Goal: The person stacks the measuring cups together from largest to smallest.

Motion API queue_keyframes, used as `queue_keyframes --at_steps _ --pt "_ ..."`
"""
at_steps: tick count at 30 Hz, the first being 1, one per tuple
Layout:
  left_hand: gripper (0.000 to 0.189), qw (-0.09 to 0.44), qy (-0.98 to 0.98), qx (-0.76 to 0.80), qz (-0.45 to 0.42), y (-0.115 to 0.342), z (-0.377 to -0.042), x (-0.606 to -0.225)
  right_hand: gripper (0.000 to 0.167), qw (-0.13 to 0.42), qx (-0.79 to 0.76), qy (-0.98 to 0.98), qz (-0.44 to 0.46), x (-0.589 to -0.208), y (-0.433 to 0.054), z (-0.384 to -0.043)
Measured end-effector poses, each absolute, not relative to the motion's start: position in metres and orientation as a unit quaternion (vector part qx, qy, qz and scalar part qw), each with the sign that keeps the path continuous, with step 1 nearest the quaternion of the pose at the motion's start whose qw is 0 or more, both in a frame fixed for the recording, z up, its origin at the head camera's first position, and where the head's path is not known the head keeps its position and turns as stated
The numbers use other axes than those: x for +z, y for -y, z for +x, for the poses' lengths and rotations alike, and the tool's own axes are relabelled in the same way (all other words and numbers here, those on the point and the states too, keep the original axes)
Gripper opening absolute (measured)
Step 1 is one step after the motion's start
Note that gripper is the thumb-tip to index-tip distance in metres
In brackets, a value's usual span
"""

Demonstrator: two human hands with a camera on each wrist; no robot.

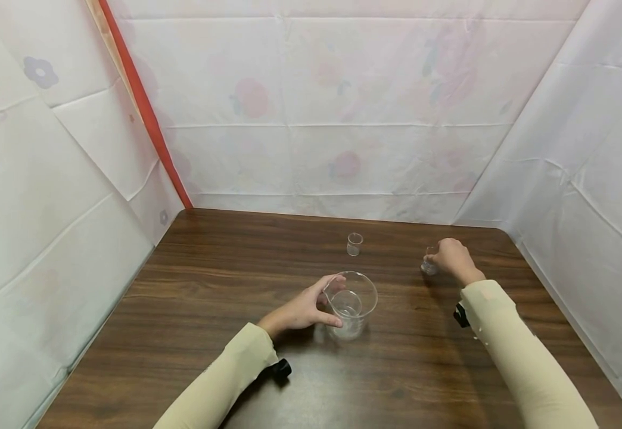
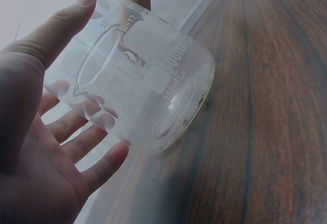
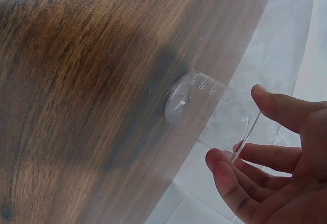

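Observation:
A large glass beaker (image 1: 367,305) stands on the wooden table with a smaller beaker (image 1: 346,304) nested inside it. My left hand (image 1: 305,307) holds the large one from its left side, thumb toward me and fingers around the far side. White volume markings show on its wall in the left wrist view. Farther right, my right hand (image 1: 454,262) pinches a small beaker (image 3: 204,109) near its rim between thumb and fingers. This beaker carries a printed scale. Whether its base touches the table I cannot tell.
Another small beaker (image 1: 354,245) stands upright behind the large one. The brown table (image 1: 193,298) is bordered by white patterned sheets (image 1: 343,107) at the back and sides. A red strip (image 1: 147,110) runs down the back left corner.

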State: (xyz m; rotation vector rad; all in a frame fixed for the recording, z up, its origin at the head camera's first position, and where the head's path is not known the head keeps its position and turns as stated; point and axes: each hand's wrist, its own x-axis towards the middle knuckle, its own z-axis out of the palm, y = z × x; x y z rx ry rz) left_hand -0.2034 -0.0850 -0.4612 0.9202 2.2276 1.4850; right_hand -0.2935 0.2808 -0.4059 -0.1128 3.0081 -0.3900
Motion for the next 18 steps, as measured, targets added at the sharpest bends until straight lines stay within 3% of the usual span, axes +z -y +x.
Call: queue_keyframes --at_steps 8,18 --pt "0.094 0.138 -0.777 0.513 0.338 0.0864 -0.2034 -0.464 0.053 0.054 -0.128 -0.99 -0.034 -0.4063 -0.2803 -0.2918" --pt "0.089 0.156 -0.778 0.52 0.317 0.0852 -0.2048 -0.4615 0.051 0.05 -0.129 -0.99 -0.04 -0.4058 -0.2813 -0.2928"
